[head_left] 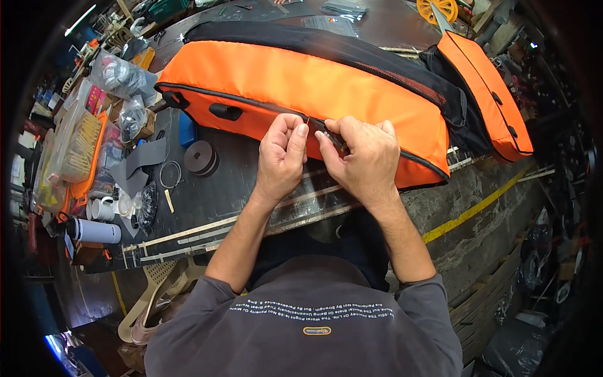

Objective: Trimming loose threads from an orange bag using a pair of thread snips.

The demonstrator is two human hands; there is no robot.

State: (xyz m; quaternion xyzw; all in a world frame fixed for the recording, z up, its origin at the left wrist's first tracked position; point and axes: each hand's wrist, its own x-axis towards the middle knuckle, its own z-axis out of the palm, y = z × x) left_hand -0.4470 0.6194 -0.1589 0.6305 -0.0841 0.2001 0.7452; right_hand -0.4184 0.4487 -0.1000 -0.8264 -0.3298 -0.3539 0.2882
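Observation:
A long orange bag [270, 72] with black piping and black mesh lies across the table in front of me. At its near piped edge, my left hand [282, 151] is closed, thumb and forefinger pinched on what looks like a thin orange thread [308, 121]. Beside it, my right hand [364, 151] grips a small dark hand tool [334, 139], its tip by the piping. Fingers hide most of the tool, so its exact kind does not show. A black tab [225, 112] sits on the bag's near side, left of my hands.
A second orange bag [490, 94] lies at the right. Left on the table are a dark tape roll [201, 157], a wire loop [169, 174], grey fabric pieces [147, 154], a white mug [102, 208], a tumbler [95, 231] and a plastic bin [78, 144]. A chair [154, 292] stands below the table edge.

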